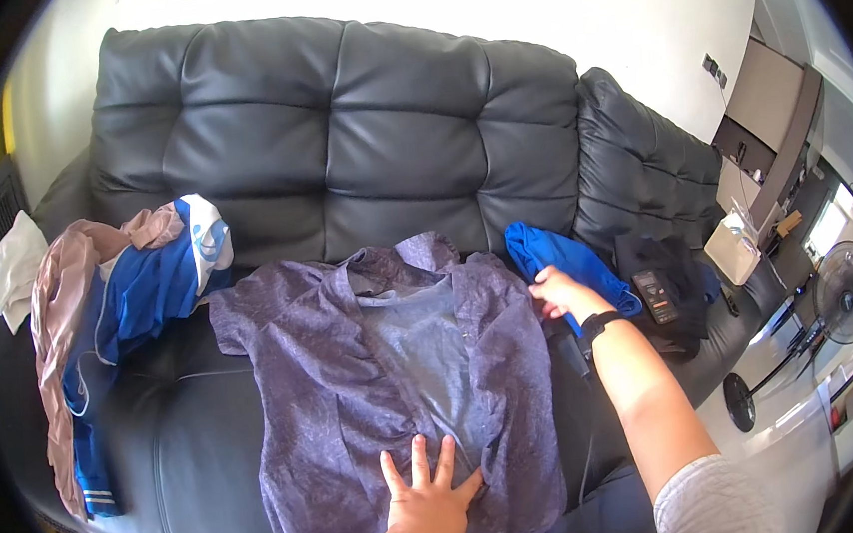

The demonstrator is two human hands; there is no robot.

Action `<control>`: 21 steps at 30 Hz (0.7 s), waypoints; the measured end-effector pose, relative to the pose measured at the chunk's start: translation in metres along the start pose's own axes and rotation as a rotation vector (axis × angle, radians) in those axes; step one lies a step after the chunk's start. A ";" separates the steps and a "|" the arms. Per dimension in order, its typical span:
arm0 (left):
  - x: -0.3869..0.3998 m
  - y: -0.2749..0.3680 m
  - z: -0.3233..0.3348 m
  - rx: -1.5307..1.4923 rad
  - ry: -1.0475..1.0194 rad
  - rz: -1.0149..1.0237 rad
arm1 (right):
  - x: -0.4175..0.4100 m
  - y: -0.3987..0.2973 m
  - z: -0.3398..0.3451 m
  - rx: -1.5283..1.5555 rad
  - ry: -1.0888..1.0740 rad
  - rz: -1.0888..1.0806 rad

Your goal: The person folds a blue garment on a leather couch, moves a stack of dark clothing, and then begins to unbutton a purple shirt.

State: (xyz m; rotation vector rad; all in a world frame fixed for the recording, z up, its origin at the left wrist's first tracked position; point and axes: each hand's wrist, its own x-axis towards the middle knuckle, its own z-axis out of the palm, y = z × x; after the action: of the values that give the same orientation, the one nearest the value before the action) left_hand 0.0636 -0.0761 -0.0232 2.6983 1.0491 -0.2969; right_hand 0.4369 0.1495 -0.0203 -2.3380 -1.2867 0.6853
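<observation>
A purple-grey short-sleeved shirt [309, 396] lies spread on the black sofa seat [187, 466], collar towards the backrest. Its front is parted, baring the paler inner side of the back. My left hand [426, 496] rests flat on the lower front with fingers spread. By the shirt's right shoulder is my right hand [562, 291], a black band [598, 323] around its wrist. Those fingers are curled at the sleeve edge; whether they pinch the cloth cannot be made out. Just behind that hand lies a folded blue garment [557, 249].
Pink cloth [68, 295] and blue-and-white clothing [150, 288] are heaped at the left, beside a white cloth [19, 272]. On the right, a phone-like device [656, 297] lies on dark clothing [688, 302]. A pedestal fan [846, 297] stands on the floor beyond the sofa.
</observation>
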 end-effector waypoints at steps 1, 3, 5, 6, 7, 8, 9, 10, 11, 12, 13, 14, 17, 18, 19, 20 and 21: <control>0.000 0.000 0.000 -0.001 0.000 0.001 | -0.006 0.007 0.007 0.028 -0.012 0.011; 0.001 0.002 0.000 0.012 0.020 0.009 | -0.009 0.013 0.013 -0.189 -0.026 0.026; 0.002 0.003 0.000 0.010 0.023 0.010 | -0.002 0.013 -0.005 -0.212 -0.176 0.105; 0.001 0.002 0.001 0.006 0.021 0.007 | -0.009 0.001 -0.020 -0.258 -0.099 0.106; 0.002 0.002 -0.001 0.002 0.025 0.009 | -0.014 -0.003 -0.038 -0.304 -0.009 0.113; 0.001 0.002 -0.002 0.010 0.021 0.012 | -0.002 0.007 -0.043 -0.514 0.331 0.025; 0.002 0.003 -0.004 0.017 0.017 0.018 | 0.003 0.004 -0.049 -0.633 0.462 -0.025; 0.002 0.003 -0.005 0.011 0.020 0.019 | -0.001 -0.008 -0.051 -0.751 0.593 -0.062; 0.002 0.002 -0.007 0.010 0.009 0.015 | 0.003 -0.030 -0.056 -0.782 0.510 -0.057; 0.000 0.002 -0.006 0.007 -0.012 0.006 | -0.006 -0.061 -0.045 -0.818 0.423 -0.180; 0.000 0.002 -0.004 -0.002 -0.021 -0.002 | -0.018 -0.093 -0.027 -0.848 0.331 -0.305; -0.001 0.001 -0.002 0.005 -0.022 -0.015 | -0.035 -0.121 -0.008 -0.736 0.216 -0.544; 0.000 0.000 -0.005 -0.005 -0.003 0.004 | -0.022 -0.182 0.055 -0.410 -0.035 -0.874; -0.002 -0.001 -0.004 0.012 0.003 0.000 | -0.037 -0.205 0.082 -0.362 -0.024 -0.944; -0.002 -0.001 -0.002 -0.017 0.020 0.002 | -0.052 -0.224 0.099 -0.293 -0.070 -0.990; -0.001 0.001 -0.004 -0.017 0.018 0.012 | -0.059 -0.235 0.114 -0.321 -0.041 -1.030; 0.000 0.000 -0.006 -0.020 0.010 0.011 | -0.061 -0.244 0.129 -0.342 -0.022 -1.076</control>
State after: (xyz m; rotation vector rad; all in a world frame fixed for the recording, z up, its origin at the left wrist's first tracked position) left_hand 0.0646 -0.0745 -0.0179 2.6899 1.0339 -0.2704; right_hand 0.1701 0.2328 0.0220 -1.4348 -2.4558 0.1224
